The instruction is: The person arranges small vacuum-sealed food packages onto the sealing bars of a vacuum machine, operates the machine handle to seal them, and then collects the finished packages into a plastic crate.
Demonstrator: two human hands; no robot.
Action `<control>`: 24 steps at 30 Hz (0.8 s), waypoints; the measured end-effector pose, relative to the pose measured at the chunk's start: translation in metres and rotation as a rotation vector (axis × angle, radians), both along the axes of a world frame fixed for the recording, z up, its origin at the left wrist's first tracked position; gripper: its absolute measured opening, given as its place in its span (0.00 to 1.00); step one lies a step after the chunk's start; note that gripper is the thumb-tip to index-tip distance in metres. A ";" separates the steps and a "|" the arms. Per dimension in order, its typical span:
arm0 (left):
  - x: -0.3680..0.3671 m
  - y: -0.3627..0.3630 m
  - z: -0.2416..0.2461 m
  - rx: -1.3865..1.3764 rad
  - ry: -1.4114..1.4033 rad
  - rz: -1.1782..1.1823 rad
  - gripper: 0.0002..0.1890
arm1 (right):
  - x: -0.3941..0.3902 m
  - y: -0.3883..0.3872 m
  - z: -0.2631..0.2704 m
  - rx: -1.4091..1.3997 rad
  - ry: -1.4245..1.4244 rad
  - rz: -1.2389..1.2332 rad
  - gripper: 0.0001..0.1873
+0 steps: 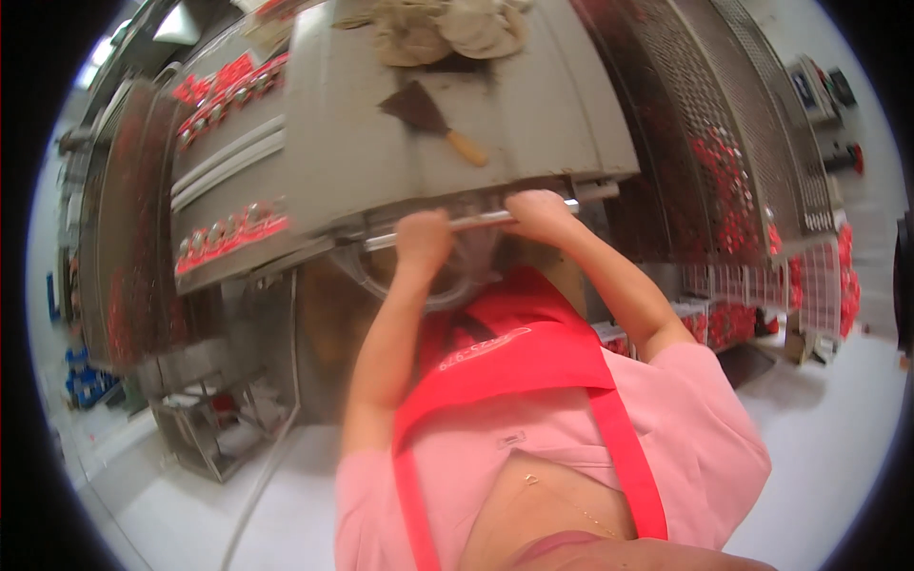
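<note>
My left hand (423, 239) is closed around a metal bar (480, 220) under the front edge of a metal worktop (335, 143). Farther right on the same bar, my right hand (540, 212) is gripping too. A scraper with a dark blade and wooden handle (468, 148) lies flat on the worktop beyond my hands. Behind it sit crumpled beige cloth gloves (450, 32). A curved clear hose (371, 278) hangs beneath the bar, partly hidden by my left arm and the red apron.
Red holders with rows of metal parts (232, 232) stand at left, beside pale bars (228, 160). Perforated metal panels (685, 78) rise at right, with red items on them. White wire baskets (814, 285) are at lower right. A metal stand (207, 435) and a pale cable (268, 471) are at lower left.
</note>
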State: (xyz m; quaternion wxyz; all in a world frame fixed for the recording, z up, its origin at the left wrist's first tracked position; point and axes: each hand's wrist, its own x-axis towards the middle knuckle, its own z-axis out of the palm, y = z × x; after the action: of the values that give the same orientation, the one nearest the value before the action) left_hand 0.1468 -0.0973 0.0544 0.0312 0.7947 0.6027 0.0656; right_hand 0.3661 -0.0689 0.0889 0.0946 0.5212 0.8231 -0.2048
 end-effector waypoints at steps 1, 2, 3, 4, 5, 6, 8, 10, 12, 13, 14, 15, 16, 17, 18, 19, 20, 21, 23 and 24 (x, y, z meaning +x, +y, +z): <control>0.005 0.001 -0.004 -0.027 -0.008 -0.035 0.04 | 0.006 0.002 -0.011 -0.019 -0.001 0.006 0.18; 0.006 0.002 -0.016 -0.029 -0.034 -0.036 0.04 | 0.009 0.002 -0.020 -0.008 0.017 0.005 0.18; 0.009 0.002 -0.026 -0.023 -0.050 -0.020 0.04 | 0.011 0.002 -0.026 0.000 0.038 0.005 0.18; 0.012 0.001 -0.033 -0.048 -0.037 0.005 0.04 | 0.012 0.003 -0.028 -0.035 0.020 -0.001 0.18; 0.014 0.000 -0.040 -0.024 -0.058 0.018 0.03 | 0.012 0.003 -0.029 -0.071 -0.002 -0.009 0.18; 0.016 0.000 -0.040 -0.037 -0.052 0.030 0.03 | 0.012 0.003 -0.025 -0.091 -0.012 -0.018 0.18; 0.017 -0.001 -0.042 -0.063 -0.090 0.014 0.03 | 0.013 0.002 -0.025 -0.108 -0.021 -0.029 0.18; 0.017 -0.003 -0.039 -0.005 -0.139 -0.007 0.03 | 0.012 0.002 -0.024 -0.097 -0.028 -0.026 0.17; 0.016 -0.005 -0.040 0.021 -0.150 0.013 0.03 | 0.011 0.003 -0.023 -0.115 -0.033 -0.015 0.17; 0.017 -0.005 -0.039 0.005 -0.165 0.009 0.03 | 0.011 0.003 -0.022 -0.107 -0.031 0.008 0.17; 0.015 -0.007 -0.038 -0.011 -0.180 0.001 0.03 | 0.010 0.003 -0.022 -0.107 -0.022 -0.006 0.18; 0.012 -0.007 -0.023 -0.169 -0.176 -0.019 0.05 | 0.009 0.003 -0.021 -0.107 -0.014 -0.027 0.18; 0.006 -0.009 -0.016 -0.140 -0.222 -0.087 0.08 | 0.009 0.003 -0.018 -0.121 0.017 -0.049 0.17; -0.001 -0.012 -0.011 -0.113 -0.264 -0.156 0.11 | 0.008 0.002 -0.014 -0.138 0.050 -0.071 0.17; -0.010 -0.017 -0.004 -0.089 -0.358 -0.209 0.16 | 0.009 0.001 -0.012 -0.156 0.221 -0.107 0.16; -0.020 -0.018 0.002 0.022 -0.500 -0.262 0.19 | 0.002 -0.001 0.003 -0.163 0.294 -0.154 0.18; -0.034 -0.020 0.010 0.060 -0.533 -0.248 0.20 | -0.007 -0.003 0.006 -0.079 0.355 -0.174 0.19; -0.051 -0.022 0.020 0.098 -0.573 -0.239 0.20 | -0.017 -0.004 0.010 0.009 0.409 -0.198 0.20; -0.102 -0.027 0.019 0.071 -0.613 -0.189 0.20 | -0.056 -0.006 0.027 -0.040 0.478 -0.224 0.21; -0.129 -0.031 0.015 -0.002 -0.668 -0.101 0.19 | -0.082 -0.007 0.036 -0.085 0.550 -0.248 0.22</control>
State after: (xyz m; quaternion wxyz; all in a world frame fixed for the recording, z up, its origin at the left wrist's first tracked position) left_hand 0.0179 -0.1281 0.0691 0.2309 0.7581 0.5190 0.3202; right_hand 0.2845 -0.0761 0.1244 -0.1360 0.5383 0.7385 -0.3825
